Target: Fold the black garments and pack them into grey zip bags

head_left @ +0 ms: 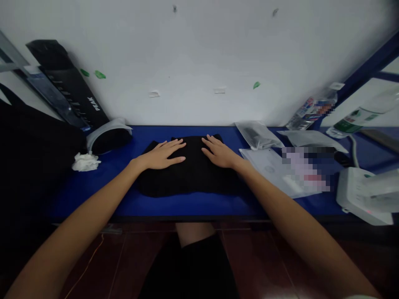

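Head-worn cam, aimed forward and down, pretty close above the blue-topped surface (93, 195), so the soft black cloth (190, 182) lands mid-frame and the white painted wall (199, 54) fills the top.

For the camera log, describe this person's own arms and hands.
The left arm and right arm are bare as far as the view shows, with no sleeves. The left hand and right hand wear no gloves, and no rings, watch or bracelets show.
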The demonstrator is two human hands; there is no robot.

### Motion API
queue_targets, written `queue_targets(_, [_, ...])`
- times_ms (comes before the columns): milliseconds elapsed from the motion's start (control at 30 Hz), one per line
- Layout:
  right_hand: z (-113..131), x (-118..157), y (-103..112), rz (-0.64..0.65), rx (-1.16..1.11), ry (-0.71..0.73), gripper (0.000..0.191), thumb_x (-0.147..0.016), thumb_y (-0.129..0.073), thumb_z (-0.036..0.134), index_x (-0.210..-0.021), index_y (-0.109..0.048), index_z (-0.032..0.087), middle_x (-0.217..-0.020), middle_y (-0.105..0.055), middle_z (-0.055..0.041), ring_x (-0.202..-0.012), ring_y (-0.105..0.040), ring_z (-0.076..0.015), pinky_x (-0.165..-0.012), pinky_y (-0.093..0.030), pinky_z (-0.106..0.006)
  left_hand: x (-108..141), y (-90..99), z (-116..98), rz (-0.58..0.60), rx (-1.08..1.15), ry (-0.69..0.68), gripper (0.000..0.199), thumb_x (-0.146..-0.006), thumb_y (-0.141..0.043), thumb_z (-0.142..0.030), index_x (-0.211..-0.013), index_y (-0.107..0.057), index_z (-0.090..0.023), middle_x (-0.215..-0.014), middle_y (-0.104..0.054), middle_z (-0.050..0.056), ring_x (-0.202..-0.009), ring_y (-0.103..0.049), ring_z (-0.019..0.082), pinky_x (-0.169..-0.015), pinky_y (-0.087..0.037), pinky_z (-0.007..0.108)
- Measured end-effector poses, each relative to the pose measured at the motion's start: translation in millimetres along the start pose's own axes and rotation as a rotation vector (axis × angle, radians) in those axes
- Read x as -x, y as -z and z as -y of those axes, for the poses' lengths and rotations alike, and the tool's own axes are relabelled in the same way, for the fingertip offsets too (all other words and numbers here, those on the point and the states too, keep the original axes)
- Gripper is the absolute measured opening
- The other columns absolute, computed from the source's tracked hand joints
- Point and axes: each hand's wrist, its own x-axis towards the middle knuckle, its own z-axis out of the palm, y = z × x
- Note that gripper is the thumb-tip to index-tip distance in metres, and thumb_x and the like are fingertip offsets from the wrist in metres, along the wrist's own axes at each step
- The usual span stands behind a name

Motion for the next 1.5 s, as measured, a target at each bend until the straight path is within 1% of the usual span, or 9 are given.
queue_targets(167, [-3.6, -0.8, 0.0, -0.071, -0.035, 0.049, 0.067, -0.112, -0.041, 0.05, -0.168, -0.047, 0.012, -0.177, -0.039, -0.0195, -0.168, -0.031, -0.0367, -0.137, -0.026, -0.059, -1.3, 2.3, 7.0, -0.049, -0.003, -0.039, 0.081, -0.109, -0.032, -0.076, -0.173, -0.039, -0.028, -0.183, -0.029, 0.006, -0.171, -0.021, 0.03, -0.14, -0.01, 0.053])
queue_targets(367, [-1.4, -1.4, 13.9, -0.336, -0.003, -0.02, 0.058, -0.109, -0.037, 0.029, -0.162, -0.054, 0.013, -0.172, -0.048, -0.017, -0.162, -0.042, -0.033, -0.135, -0.033, -0.056, -3.8, 4.1, 25.3, -0.303, -0.027, 0.055, 0.072, -0.114, -0.026, -0.061, -0.172, -0.039, -0.02, -0.181, -0.033, 0.011, -0.171, -0.024, 0.027, -0.141, -0.015, 0.05])
queue_targets(533, [-9.3, -2.2, 10.3, -0.173, 0.088, -0.247, 0.07, -0.102, -0.041, 0.022, -0.168, -0.04, -0.001, -0.171, -0.046, -0.0267, -0.162, -0.04, -0.0449, -0.133, -0.031, -0.067, -6.1, -0.8, 35.7, -0.312, -0.059, 0.106, 0.07, -0.113, -0.032, -0.055, -0.171, -0.039, -0.017, -0.177, -0.04, 0.014, -0.167, -0.033, 0.028, -0.139, -0.019, 0.053])
queue_targets(633, [-14.7, -2.8, 8.1, -0.108, 0.092, -0.308, 0.075, -0.099, -0.043, 0.023, -0.17, -0.034, -0.004, -0.171, -0.045, -0.0282, -0.161, -0.041, -0.0459, -0.132, -0.034, -0.063, -6.4, -2.4, 39.2, -0.296, -0.089, 0.128, 0.069, -0.111, -0.038, -0.056, -0.168, -0.046, -0.017, -0.175, -0.044, 0.014, -0.167, -0.033, 0.032, -0.139, -0.021, 0.055])
queue_targets(967, [-21.8, -6.6, 5.7, -0.157, 0.061, -0.255, 0.083, -0.092, -0.05, 0.022, -0.169, -0.034, -0.002, -0.164, -0.053, -0.0286, -0.157, -0.046, -0.0452, -0.131, -0.035, -0.065, -4.9, -3.4, 43.9, -0.245, -0.078, 0.213, 0.078, -0.109, -0.035, -0.066, -0.173, -0.039, -0.021, -0.179, -0.037, 0.013, -0.167, -0.032, 0.036, -0.137, -0.024, 0.057])
queue_targets(1133, [-29.7, -9.0, 0.8, -0.3, -0.049, -0.12, 0.088, -0.079, -0.058, 0.017, -0.165, -0.045, 0.011, -0.149, -0.066, -0.0217, -0.138, -0.063, -0.0419, -0.122, -0.049, -0.061, -6.2, -4.7, 33.2, -0.288, -0.094, 0.233, 0.078, -0.11, -0.032, -0.068, -0.164, -0.051, -0.015, -0.175, -0.043, 0.018, -0.164, -0.038, 0.038, -0.133, -0.031, 0.059])
queue_targets(1333, [-28.2, -9.0, 4.3, -0.466, -0.176, -0.094, 0.086, -0.065, -0.062, 0.012, -0.15, -0.057, 0.018, -0.118, -0.07, -0.0137, -0.105, -0.069, -0.033, -0.103, -0.06, -0.055, -9.4, -1.6, 27.3, -0.439, 0.024, 0.121, 0.043, -0.098, -0.067, -0.048, -0.13, -0.073, -0.019, -0.148, -0.07, 0.016, -0.144, -0.061, 0.037, -0.127, -0.041, 0.058])
queue_targets(1400, [-25.3, -8.0, 8.2, -0.476, -0.185, -0.113, 0.081, -0.063, -0.063, 0.011, -0.145, -0.062, 0.018, -0.113, -0.069, -0.0124, -0.099, -0.068, -0.032, -0.099, -0.06, -0.053, -10.1, -2.0, 25.9, -0.489, 0.131, 0.075, 0.032, -0.093, -0.072, -0.036, -0.122, -0.071, -0.022, -0.133, -0.077, 0.012, -0.132, -0.069, 0.033, -0.121, -0.048, 0.054])
queue_targets(1500, [-22.6, -6.9, 14.2, -0.458, -0.175, -0.148, 0.068, -0.062, -0.064, 0.011, -0.129, -0.073, 0.017, -0.105, -0.068, -0.0119, -0.095, -0.068, -0.0323, -0.097, -0.059, -0.054, -11.0, -2.8, 23.4, -0.575, 0.273, 0.012, 0.038, -0.085, -0.077, -0.025, -0.121, -0.064, -0.024, -0.115, -0.08, 0.007, -0.118, -0.075, 0.028, -0.114, -0.053, 0.05])
